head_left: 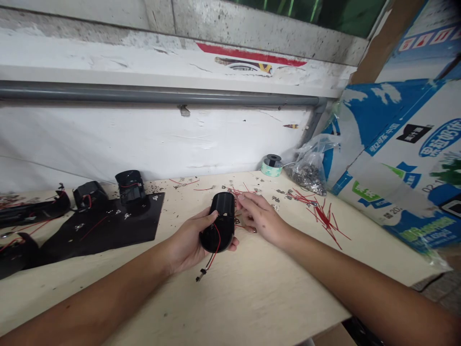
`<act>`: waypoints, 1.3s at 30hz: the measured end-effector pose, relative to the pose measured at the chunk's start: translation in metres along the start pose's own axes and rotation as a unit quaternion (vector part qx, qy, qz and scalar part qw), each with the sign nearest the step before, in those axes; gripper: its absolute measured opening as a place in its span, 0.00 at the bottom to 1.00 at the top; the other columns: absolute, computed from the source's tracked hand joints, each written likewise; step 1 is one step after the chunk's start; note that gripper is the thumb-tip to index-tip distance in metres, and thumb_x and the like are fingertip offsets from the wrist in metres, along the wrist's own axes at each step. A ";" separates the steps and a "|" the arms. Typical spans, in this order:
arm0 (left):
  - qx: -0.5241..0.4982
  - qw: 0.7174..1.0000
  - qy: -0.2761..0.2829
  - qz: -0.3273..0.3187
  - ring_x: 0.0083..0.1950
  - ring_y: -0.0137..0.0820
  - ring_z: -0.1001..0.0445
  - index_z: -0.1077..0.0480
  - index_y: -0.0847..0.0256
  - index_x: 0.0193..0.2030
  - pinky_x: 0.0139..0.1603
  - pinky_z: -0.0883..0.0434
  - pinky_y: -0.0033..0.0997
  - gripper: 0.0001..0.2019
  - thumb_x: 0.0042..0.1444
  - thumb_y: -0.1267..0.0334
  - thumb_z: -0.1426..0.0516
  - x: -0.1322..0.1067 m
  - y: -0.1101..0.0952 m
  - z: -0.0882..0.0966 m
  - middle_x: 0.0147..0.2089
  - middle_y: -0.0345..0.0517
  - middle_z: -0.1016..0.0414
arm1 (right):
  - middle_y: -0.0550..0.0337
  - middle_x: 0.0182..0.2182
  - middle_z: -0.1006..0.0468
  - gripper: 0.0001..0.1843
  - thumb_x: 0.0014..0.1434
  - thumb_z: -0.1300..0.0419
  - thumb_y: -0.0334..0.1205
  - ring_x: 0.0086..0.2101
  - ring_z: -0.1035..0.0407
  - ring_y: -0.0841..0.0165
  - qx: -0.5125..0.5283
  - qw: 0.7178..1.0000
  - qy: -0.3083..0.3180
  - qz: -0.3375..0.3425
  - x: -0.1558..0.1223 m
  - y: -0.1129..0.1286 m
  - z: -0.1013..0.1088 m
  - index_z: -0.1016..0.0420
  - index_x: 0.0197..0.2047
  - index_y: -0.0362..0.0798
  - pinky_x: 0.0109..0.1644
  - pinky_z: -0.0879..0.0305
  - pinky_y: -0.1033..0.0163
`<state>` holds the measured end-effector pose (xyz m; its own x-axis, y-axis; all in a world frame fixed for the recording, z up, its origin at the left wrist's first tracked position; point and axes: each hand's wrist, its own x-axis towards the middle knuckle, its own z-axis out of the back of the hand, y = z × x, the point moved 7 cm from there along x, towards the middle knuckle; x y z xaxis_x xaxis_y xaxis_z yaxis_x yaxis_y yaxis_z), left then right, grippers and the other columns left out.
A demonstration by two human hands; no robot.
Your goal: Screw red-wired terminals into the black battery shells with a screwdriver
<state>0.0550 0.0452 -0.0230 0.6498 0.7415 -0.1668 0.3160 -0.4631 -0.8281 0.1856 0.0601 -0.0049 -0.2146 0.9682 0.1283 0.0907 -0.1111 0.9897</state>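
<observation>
My left hand [194, 240] is closed round a black plastic housing [224, 228], its thumb lying on the upper face. Small metal contacts show inside the housing. A red and a black wire run out of its near end to a small connector [200, 275] that hangs above the table. My right hand [261, 216] is just right of the housing, thumb and fingertips pinched together. Whatever sits between those fingertips is too small to make out. Red wires [236, 191] and small metal pieces lie just behind the right fingertips.
More black housings [130, 186] stand at the left, some on a black sheet [140, 226]. Cut red wires [326, 218] lie scattered at the right. Behind them are a tape roll [272, 166] and a clear bag of metal parts [308, 173]. A printed carton [396, 168] borders the right side.
</observation>
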 end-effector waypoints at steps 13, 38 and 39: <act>-0.069 0.997 -0.003 0.026 0.38 0.43 0.21 0.32 0.69 0.52 0.50 0.30 0.45 0.16 0.66 0.58 0.48 0.002 0.002 0.003 0.42 0.57 0.23 | 0.68 0.23 0.40 0.20 0.65 0.42 0.57 0.19 0.52 0.75 -0.005 1.000 -0.003 -0.002 0.000 -0.004 0.002 0.33 0.33 0.48 0.21 0.55 0.67; -0.027 0.999 -0.017 0.005 0.39 0.41 0.21 0.35 0.61 0.58 0.48 0.29 0.44 0.17 0.64 0.61 0.44 0.000 0.000 0.002 0.46 0.53 0.26 | 0.70 0.19 0.44 0.20 0.66 0.43 0.56 0.19 0.52 0.74 -0.025 1.000 0.007 0.011 0.000 -0.001 0.001 0.35 0.32 0.49 0.21 0.56 0.67; -0.034 0.999 -0.019 0.005 0.39 0.41 0.21 0.35 0.61 0.57 0.48 0.29 0.44 0.16 0.64 0.61 0.44 0.000 0.000 0.003 0.46 0.53 0.26 | 0.70 0.20 0.44 0.20 0.66 0.43 0.56 0.19 0.52 0.74 -0.027 1.000 0.007 0.012 0.000 0.000 0.001 0.35 0.32 0.49 0.21 0.55 0.67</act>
<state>0.0535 0.0468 -0.0244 0.6270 0.7541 -0.1955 0.3572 -0.5013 -0.7881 0.1870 0.0605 -0.0051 -0.2269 0.9619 0.1526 0.0429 -0.1466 0.9883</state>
